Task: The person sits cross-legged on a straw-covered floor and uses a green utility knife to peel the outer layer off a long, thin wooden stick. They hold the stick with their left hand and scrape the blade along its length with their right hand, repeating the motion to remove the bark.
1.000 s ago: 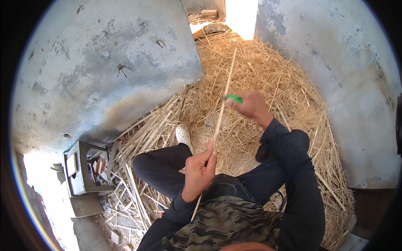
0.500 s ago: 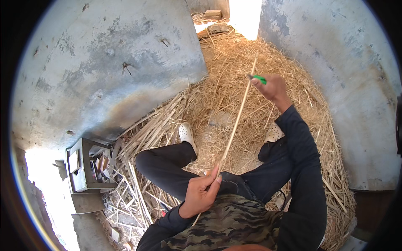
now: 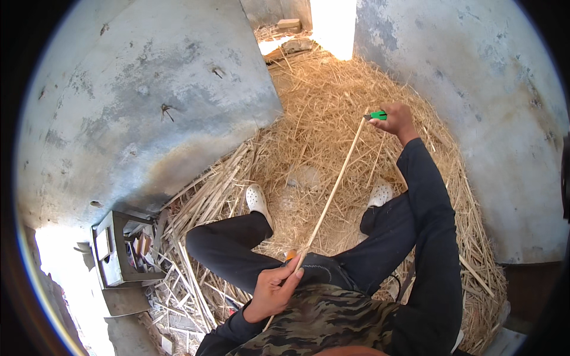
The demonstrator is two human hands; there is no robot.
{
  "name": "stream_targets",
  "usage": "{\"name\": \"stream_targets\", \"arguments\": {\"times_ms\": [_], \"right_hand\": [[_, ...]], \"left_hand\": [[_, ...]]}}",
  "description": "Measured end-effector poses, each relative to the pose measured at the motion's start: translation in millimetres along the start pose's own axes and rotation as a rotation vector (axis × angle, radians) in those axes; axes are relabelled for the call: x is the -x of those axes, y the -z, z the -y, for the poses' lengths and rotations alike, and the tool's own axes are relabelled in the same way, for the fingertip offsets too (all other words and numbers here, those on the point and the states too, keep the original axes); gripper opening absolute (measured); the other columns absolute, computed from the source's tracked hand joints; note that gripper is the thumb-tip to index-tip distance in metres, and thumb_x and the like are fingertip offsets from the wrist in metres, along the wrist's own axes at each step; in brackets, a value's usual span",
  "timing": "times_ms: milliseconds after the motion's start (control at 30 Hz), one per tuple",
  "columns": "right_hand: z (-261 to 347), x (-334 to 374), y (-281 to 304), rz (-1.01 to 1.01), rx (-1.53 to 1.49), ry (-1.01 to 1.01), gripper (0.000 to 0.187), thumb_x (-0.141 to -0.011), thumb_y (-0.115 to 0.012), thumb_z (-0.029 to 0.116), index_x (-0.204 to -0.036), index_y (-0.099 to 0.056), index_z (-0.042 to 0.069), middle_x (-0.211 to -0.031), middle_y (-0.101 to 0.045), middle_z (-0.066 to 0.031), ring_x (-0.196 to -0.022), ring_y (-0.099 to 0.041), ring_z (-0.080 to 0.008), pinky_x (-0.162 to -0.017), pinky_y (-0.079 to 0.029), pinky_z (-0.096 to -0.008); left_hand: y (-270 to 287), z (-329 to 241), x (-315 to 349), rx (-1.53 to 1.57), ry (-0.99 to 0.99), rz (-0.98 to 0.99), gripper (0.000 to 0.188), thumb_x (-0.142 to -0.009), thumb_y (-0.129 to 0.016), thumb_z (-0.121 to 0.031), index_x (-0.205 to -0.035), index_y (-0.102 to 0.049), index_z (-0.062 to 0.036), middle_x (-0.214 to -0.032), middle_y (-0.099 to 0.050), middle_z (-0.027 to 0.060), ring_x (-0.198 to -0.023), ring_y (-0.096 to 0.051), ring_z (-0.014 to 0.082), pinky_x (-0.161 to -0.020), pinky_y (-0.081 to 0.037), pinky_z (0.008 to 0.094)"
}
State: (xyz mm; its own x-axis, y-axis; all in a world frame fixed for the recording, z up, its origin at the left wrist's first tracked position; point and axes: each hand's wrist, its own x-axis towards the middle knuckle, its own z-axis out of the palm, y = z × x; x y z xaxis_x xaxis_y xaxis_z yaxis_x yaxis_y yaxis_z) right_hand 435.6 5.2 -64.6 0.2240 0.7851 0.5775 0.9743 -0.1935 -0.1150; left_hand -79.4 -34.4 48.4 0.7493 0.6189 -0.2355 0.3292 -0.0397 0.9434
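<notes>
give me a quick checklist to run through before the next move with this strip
1. Left hand grip on the pale strip: ok, pinched between thumb and fingers near the lap.
2. Right hand grip on the green-handled tool: ok, handle held in the closed hand.
3. Left fingers away from the tool's dark tip: ok, it is up by the strip's far end.
4. Hand protection: not ok, both hands are bare.
5. Floor clear of loose material: not ok, straw covers much of it.
6. Sharpness of the tip: cannot tell, too small to judge.
</notes>
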Motion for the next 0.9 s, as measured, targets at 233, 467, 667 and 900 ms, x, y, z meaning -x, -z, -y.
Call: {"name": "stream_targets", "arguments": {"times_ms": [233, 467, 667, 900], "right_hand": [[-14.7, 4.2, 3.2, 0.175, -0.01, -0.409, 0.077, -0.08, -0.04, 0.08, -0.063, -0.054, 0.006, -0.059, -0.057, -0.0122, -0.054, -0.057, -0.0321, -0.051, -0.042, -0.043], [-69.6, 31.4, -3.6, 0.186, -0.201, -0.791, 0.069, -0.089, -0.042, 0.067, -0.083, -0.072, 0.006, -0.055, -0.052, -0.0101, -0.053, -0.05, -0.0203, -0.051, -0.038, -0.0363], [109.7, -1.8, 37.1, 0.238, -0.673, -0.235, 0.066, -0.087, -0.046, 0.067, -0.098, -0.073, 0.008, -0.057, -0.057, -0.0066, -0.056, -0.058, -0.0173, -0.053, -0.046, -0.0349], [188.0, 12.4, 30.3, 0.204, -0.521, 0.022, 0.072, -0.077, -0.049, 0.079, -0.07, -0.065, 0.009, -0.049, -0.053, -0.0083, -0.045, -0.055, -0.0264, -0.044, -0.042, -0.0387]], "left_hand": [[5.2, 7.3, 14.2, 0.143, 0.156, -0.007, 0.036, -0.094, -0.057, -0.005, -0.129, -0.056, -0.0013, -0.063, -0.045, -0.0059, -0.058, -0.037, 0.0004, -0.051, -0.031, 0.0174], [16.3, 19.4, 2.8, 0.385, 0.095, -0.207, 0.035, -0.095, -0.055, -0.007, -0.128, -0.055, 0.0036, -0.058, -0.042, -0.0036, -0.047, -0.036, 0.0048, -0.044, -0.033, 0.0212], [1.4, 18.2, -85.4, 0.46, -0.029, -0.136, 0.036, -0.097, -0.054, -0.016, -0.13, -0.054, -0.0021, -0.056, -0.047, -0.0027, -0.041, -0.039, 0.0027, -0.037, -0.032, 0.0185], [-10.9, 16.7, -118.3, 0.661, -0.04, -0.133, 0.037, -0.097, -0.055, -0.016, -0.131, -0.053, -0.0003, -0.056, -0.045, -0.0035, -0.042, -0.036, 0.0015, -0.037, -0.03, 0.0177]]}}
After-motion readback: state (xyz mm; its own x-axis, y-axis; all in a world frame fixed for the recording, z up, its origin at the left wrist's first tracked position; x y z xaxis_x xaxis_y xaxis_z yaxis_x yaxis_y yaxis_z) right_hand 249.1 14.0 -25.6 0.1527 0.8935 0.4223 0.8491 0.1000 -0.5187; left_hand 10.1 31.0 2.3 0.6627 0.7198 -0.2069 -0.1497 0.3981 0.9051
